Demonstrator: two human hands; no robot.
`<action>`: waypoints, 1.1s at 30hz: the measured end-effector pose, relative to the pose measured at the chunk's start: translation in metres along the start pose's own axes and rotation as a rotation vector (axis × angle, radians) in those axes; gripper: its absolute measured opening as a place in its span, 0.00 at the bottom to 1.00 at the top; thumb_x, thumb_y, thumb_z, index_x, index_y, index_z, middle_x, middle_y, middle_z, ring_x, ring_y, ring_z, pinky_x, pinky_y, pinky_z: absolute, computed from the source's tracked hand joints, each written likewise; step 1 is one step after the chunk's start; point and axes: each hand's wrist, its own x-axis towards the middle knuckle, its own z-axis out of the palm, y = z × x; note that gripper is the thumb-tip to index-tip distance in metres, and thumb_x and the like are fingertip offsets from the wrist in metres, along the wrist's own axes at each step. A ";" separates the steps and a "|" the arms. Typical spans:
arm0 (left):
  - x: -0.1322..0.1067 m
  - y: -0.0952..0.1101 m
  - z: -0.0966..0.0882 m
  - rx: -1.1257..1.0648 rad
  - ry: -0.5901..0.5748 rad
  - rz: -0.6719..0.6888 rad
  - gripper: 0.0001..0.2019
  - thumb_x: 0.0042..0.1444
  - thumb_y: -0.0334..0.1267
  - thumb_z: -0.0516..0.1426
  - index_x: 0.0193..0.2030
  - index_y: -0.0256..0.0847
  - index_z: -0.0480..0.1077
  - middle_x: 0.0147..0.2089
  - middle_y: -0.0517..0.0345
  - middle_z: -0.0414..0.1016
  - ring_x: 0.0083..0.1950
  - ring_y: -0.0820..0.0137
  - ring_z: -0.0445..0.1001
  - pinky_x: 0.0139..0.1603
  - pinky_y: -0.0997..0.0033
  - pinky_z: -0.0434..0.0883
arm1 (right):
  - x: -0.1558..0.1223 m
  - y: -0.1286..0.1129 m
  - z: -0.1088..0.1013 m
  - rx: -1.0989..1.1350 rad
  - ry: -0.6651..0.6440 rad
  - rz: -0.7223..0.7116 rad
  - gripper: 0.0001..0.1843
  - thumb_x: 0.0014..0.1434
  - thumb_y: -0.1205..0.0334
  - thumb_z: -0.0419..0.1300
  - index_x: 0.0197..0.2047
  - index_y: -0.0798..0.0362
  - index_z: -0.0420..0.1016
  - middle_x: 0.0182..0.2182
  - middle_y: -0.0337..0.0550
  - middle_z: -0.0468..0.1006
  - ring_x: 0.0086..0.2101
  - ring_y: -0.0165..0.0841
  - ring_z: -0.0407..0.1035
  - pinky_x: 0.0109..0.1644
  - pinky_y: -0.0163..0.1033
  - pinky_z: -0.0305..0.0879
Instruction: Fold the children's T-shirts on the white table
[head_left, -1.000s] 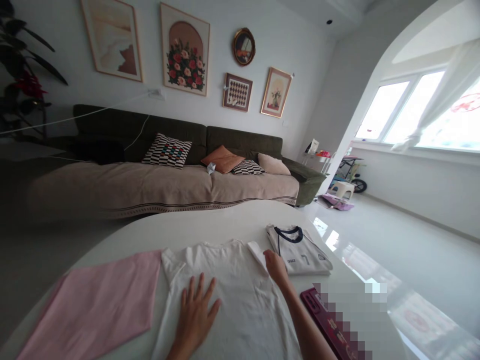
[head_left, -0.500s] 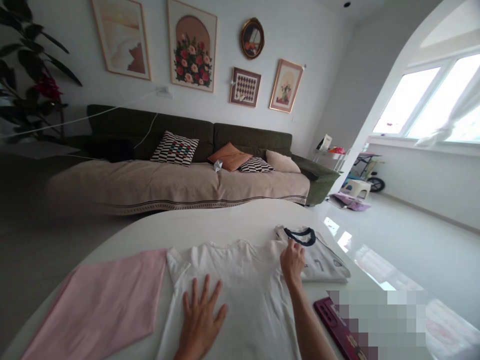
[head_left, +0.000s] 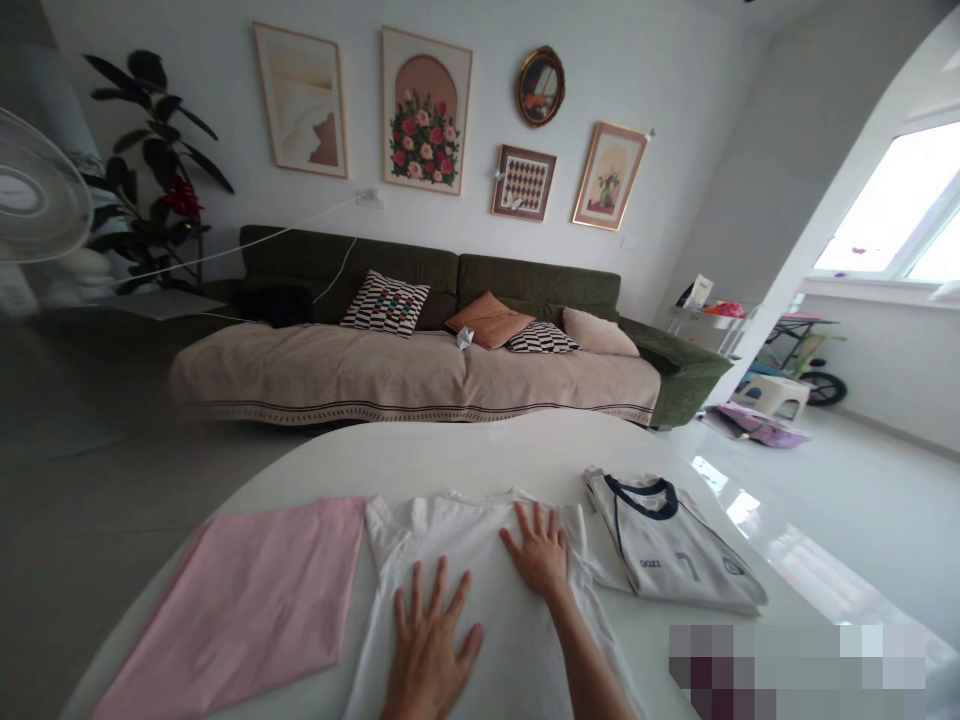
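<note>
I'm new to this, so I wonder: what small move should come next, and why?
Perhaps slide the left hand up to smooth the sleeve of the white shirt nearest the pink cloth: creases show there, and the right hand, spread flat on the shirt, could hold it steady.

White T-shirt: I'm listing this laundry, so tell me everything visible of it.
The white T-shirt looks like thin, soft fabric, lightly wrinkled, with short sleeves and its neckline at the far end. It is spread out on the white table, its lower end out of frame. The left hand and right hand rest on it, palms down. It lies between the pink cloth and the folded jersey.
</note>
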 end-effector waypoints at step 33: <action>-0.018 0.008 -0.008 -0.061 0.012 -0.046 0.28 0.54 0.53 0.49 0.62 0.53 0.53 0.68 0.54 0.46 0.66 0.45 0.40 0.61 0.38 0.37 | -0.101 -0.232 -0.001 0.227 -0.134 -0.371 0.17 0.55 0.63 0.51 0.49 0.55 0.66 0.46 0.54 0.71 0.50 0.41 0.63 0.44 0.43 0.65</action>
